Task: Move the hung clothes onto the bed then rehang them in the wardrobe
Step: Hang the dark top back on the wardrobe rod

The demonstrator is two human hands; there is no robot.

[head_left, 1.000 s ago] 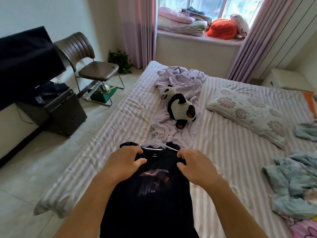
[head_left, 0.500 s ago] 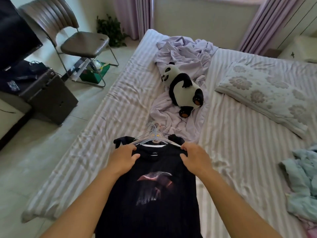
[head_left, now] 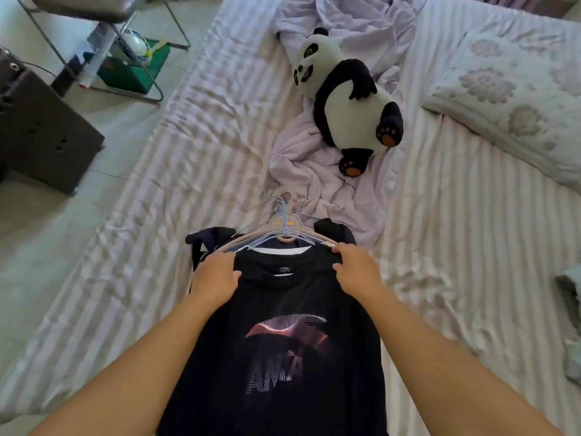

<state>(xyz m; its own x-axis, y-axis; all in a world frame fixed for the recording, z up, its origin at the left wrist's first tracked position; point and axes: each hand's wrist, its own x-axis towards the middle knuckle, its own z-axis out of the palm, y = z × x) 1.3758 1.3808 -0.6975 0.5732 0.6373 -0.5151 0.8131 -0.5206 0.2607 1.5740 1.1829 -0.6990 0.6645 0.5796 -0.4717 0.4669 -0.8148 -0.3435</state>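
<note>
Striped bed [head_left: 201, 158] with black shirt [head_left: 283, 357] on hangers [head_left: 284, 229], lilac sheet [head_left: 317, 174], panda [head_left: 345, 99], floral pillow [head_left: 515, 99]

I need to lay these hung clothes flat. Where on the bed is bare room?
Bare striped sheet lies between the right hand and the pillow, and left of the black T-shirt. Ahead it is crowded: crumpled blanket and panda.

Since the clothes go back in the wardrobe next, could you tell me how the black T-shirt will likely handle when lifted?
The black T-shirt looks thin, so probably floppy and light. It hangs on hangers, so lifting by those should keep its shape.
</note>
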